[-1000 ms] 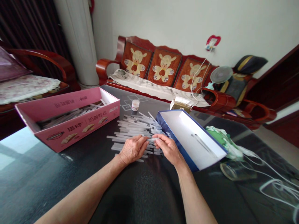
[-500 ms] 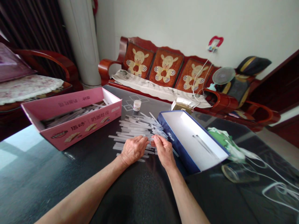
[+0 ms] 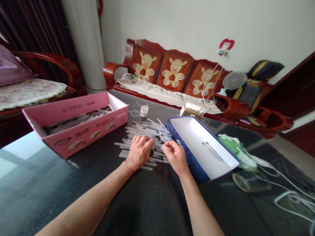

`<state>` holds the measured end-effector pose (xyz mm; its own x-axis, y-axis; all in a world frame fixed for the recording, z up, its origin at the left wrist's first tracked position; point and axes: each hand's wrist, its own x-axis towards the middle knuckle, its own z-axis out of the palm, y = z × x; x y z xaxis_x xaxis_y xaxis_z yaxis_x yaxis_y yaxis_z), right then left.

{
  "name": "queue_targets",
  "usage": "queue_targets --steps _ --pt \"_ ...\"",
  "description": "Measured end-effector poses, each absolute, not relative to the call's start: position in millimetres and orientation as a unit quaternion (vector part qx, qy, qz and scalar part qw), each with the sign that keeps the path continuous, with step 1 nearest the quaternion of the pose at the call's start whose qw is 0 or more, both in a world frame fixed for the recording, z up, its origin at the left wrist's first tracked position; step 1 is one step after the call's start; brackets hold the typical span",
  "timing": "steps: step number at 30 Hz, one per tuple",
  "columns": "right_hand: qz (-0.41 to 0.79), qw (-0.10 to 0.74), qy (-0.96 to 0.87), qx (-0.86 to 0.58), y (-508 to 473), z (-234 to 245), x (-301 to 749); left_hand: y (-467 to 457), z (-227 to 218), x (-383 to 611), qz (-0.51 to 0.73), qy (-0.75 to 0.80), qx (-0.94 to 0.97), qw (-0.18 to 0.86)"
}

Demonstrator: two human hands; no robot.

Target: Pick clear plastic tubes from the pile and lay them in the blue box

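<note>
A glossy black table (image 3: 152, 203) fills my feed, a pink printed box (image 3: 88, 132) slanting at left, its contents half hidden by the near wall, a blue, white-lined box (image 3: 190, 162) angled at right. Between them lie slim translucent tubes (image 3: 137, 129), long axes mostly left to right, a few far ones slanting away. The person's left hand (image 3: 139, 152) arches over the pile, fingertips and any grip unclear; the right hand (image 3: 176, 156), apart from it, pinches thumb near forefinger, on what I cannot tell.

Tubes (image 3: 135, 130) on table (image 3: 152, 200) between left box (image 3: 86, 131), right box (image 3: 190, 157); cup (image 3: 144, 111) behind.
</note>
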<state>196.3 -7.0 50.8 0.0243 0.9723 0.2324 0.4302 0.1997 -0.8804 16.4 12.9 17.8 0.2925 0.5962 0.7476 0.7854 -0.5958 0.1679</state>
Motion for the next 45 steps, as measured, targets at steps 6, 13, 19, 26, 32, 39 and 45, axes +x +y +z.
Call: queue_targets --steps 6,13,19,26,32,39,45 --pt "0.103 0.252 -0.806 -0.526 -22 90 196 13 19 15 -0.43 -0.358 -0.824 0.095" --pt "-0.076 0.187 -0.737 -0.645 0 126 285 11 23 16 -0.48 -0.382 -0.78 0.119" --pt "-0.046 -0.085 -0.577 -0.811 24 102 380 14 20 15 -0.483 -0.372 -0.784 0.119" --pt "-0.011 -0.149 -0.531 -0.834 30 74 392 15 18 13 -0.483 -0.372 -0.783 0.128" --pt "-0.017 -0.146 -0.504 -0.851 32 89 393 17 14 13 -0.483 -0.384 -0.774 0.137" --pt "-0.1 0.098 -0.64 -0.755 6 110 321 18 14 12 -0.499 -0.405 -0.754 0.138" --pt "-0.007 0.033 -0.686 -0.727 -5 90 235 18 13 12 -0.5 -0.403 -0.756 0.127"
